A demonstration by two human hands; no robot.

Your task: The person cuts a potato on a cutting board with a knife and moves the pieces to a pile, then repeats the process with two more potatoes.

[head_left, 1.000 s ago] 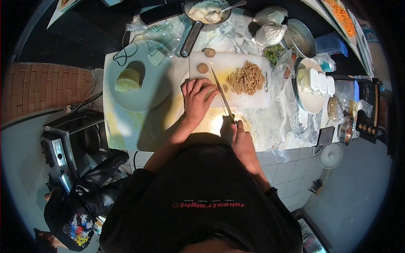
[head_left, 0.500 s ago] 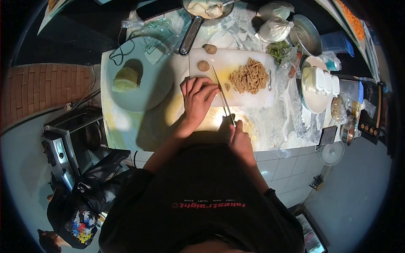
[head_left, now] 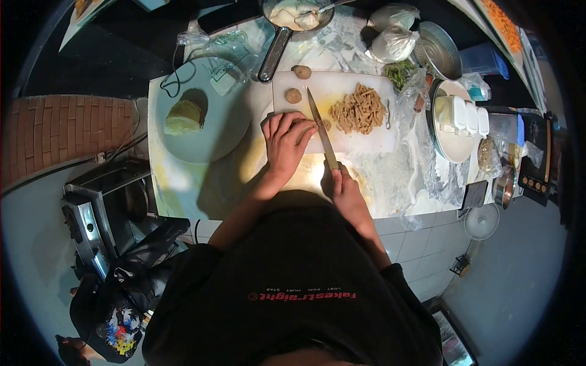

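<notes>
My right hand (head_left: 346, 186) is closed round the handle of a kitchen knife (head_left: 320, 125), its blade pointing away from me over the white cutting board (head_left: 366, 143). Against the blade's left side, the bent fingers of my left hand (head_left: 285, 146) press down on a brown meatball, mostly hidden under them. A cut slice (head_left: 328, 125) lies just right of the blade. Farther right is a heap of brown strips (head_left: 360, 110). Two whole balls, a nearer meatball (head_left: 293, 96) and a farther meatball (head_left: 302, 72), rest on the board's upper left.
A large round plate (head_left: 229, 134) with a cabbage piece (head_left: 183, 119) stands left. Behind the board is a pan (head_left: 278, 52) with pale contents. Green leaves (head_left: 400, 76), plastic bags (head_left: 394, 43), a metal bowl (head_left: 441, 52) and a plate with white containers (head_left: 461, 116) crowd the right.
The knife blade has turned to show more of its flat side, and its tip has shifted slightly away from me. My right hand moved slightly with it; my left hand stays nearly still.
</notes>
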